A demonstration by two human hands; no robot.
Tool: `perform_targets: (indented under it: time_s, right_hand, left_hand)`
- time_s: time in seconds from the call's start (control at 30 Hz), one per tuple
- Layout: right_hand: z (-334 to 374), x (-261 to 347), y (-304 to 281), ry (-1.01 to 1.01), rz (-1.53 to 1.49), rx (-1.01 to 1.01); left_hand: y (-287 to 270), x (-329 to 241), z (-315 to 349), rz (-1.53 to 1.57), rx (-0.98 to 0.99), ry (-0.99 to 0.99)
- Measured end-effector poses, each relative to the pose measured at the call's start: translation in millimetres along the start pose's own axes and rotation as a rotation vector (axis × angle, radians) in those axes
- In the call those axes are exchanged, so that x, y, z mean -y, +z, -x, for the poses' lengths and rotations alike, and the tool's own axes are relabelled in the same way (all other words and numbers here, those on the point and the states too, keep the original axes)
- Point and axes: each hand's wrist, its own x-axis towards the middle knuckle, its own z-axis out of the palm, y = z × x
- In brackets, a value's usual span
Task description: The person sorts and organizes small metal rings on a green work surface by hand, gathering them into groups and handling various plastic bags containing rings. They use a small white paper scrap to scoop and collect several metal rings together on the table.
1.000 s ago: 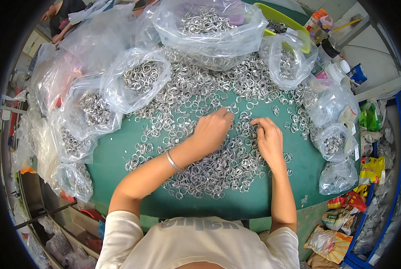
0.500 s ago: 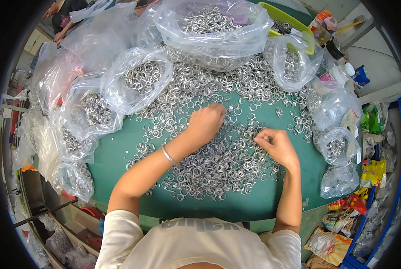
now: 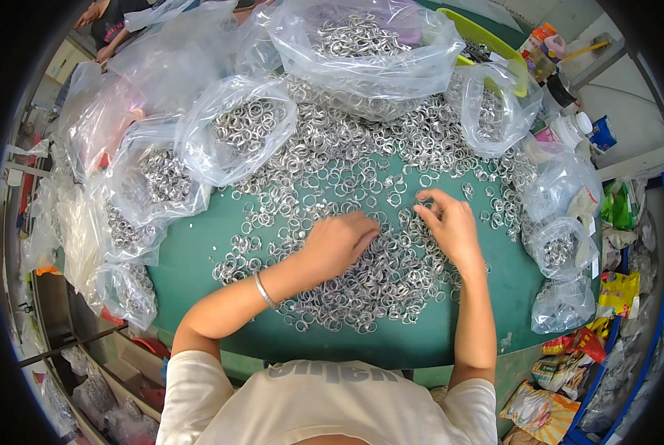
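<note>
A loose heap of silver-coloured metal rings (image 3: 369, 297) lies on the green tabletop (image 3: 191, 282) in front of me. My left hand (image 3: 339, 241), with a bangle (image 3: 265, 289) on its wrist, is over the heap's upper part. Its fingers are bent together and point down at the rings; whatever they pinch is hidden. My right hand (image 3: 448, 226) is at the heap's upper right edge. Its thumb and forefinger stand apart, with nothing visible between them. Beyond both hands, more rings (image 3: 339, 137) form a wide bank across the table.
Clear plastic bags of rings stand around: a big one (image 3: 365, 74) at the back, one (image 3: 235, 133) on the left, another (image 3: 495, 111) at the back right. A yellow-green basket (image 3: 488, 37) is behind. Shelving with packets (image 3: 618, 293) lines the right. Another person's arm (image 3: 109, 48) shows far left.
My left hand has moved nearer to me, from the far edge of the heap onto it. My right hand has shifted slightly away from me, and its pinched thumb and forefinger have parted.
</note>
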Motion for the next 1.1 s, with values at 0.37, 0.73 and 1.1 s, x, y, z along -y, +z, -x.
perform_targets:
  time_s: [0.37, 0.73, 1.1]
  right_hand:
    - [-13, 10, 9, -0.04, 0.161, -0.018]
    - [14, 14, 20, -0.303, 0.201, 0.157]
    - [42, 7, 20, 0.484, -1.483, 0.137]
  left_hand:
    - [28, 31, -71, -0.089, -0.143, -0.108]
    - [-38, 20, -6, 1.881, -0.11, -0.574]
    - [-41, -3, 56, 1.461, -0.088, -0.741]
